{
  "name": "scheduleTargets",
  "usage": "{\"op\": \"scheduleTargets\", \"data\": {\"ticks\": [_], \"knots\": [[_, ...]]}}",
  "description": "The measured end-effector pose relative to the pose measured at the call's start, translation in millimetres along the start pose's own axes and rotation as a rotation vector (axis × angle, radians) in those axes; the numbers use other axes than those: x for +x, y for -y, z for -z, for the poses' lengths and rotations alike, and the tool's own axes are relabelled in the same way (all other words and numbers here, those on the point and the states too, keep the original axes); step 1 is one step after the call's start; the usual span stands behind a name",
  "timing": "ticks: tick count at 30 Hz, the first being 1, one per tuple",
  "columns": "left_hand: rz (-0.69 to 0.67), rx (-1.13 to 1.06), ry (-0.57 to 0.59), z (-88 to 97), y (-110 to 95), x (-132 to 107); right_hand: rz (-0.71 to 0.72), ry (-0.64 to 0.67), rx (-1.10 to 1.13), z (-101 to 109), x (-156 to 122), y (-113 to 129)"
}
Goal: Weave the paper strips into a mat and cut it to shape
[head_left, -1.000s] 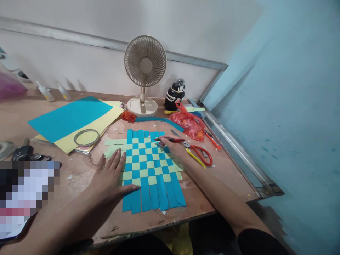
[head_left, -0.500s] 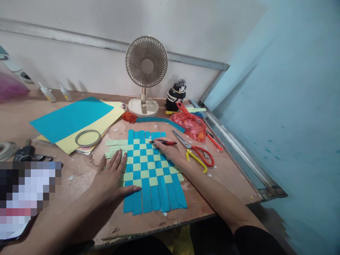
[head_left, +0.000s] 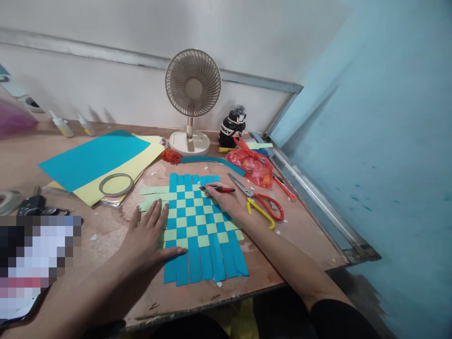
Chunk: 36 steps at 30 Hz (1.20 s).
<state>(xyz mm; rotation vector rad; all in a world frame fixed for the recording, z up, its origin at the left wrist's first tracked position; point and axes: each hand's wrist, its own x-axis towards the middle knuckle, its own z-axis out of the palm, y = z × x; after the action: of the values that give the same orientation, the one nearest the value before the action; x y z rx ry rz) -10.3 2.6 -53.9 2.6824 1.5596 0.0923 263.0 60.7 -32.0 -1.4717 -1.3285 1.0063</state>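
Up toward the back right of the table [head_left: 303, 230] you have a knotted, see-through red plastic bag [head_left: 252, 165]; orange pieces show through it, though you can't make out what they are. The black bottle [head_left: 231, 134] just behind it stands upright with its clear cap on, and its contents are hidden. Far off to your left, two small white nozzle bottles [head_left: 64, 129] lean against the wall; how full they are can't be told.

The woven paper mat [head_left: 196, 221] lies flat in front of you, near the front edge of the table and between your arms. Its blue strips run away from you, the near ends slanting a little to the right, and their loose lengths hang out longest on your side. The pale green strips cross them from side to side, with ends sticking out past the left edge.

Your right hand [head_left: 228, 200] has its fingers closed around a red and dark pen [head_left: 226, 189], over the far part of the weave. The pen lies nearly level across your view, its tip end pointing left; you can't tell whether that tip touches the paper. Your left hand [head_left: 150, 235] is palm down on the mat's left side, fingers slightly apart, thumb stretched out to the right, gripping nothing.

Just right of the mat lie the scissors [head_left: 248, 192] (one handle red, the other yellow), blades pointing away from you and leftward.
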Motion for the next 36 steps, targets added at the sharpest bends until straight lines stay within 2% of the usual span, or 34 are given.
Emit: {"op": "scheduleTargets", "data": {"ticks": [11,22,27,36], "knots": [[-0.001,-0.001,-0.004,-0.5,0,0,-0.052,-0.053,0.172,5,0,-5],[0.006,0.001,0.016,3.1,-2,1,-0.027,-0.052,0.122,5,-1,-3],[0.012,-0.009,0.025,4.8,-2,1,-0.019,-0.070,0.105,12,-2,3],[0.032,-0.016,0.064,8.3,-4,1,-0.045,-0.119,0.072,24,-3,-2]]}}
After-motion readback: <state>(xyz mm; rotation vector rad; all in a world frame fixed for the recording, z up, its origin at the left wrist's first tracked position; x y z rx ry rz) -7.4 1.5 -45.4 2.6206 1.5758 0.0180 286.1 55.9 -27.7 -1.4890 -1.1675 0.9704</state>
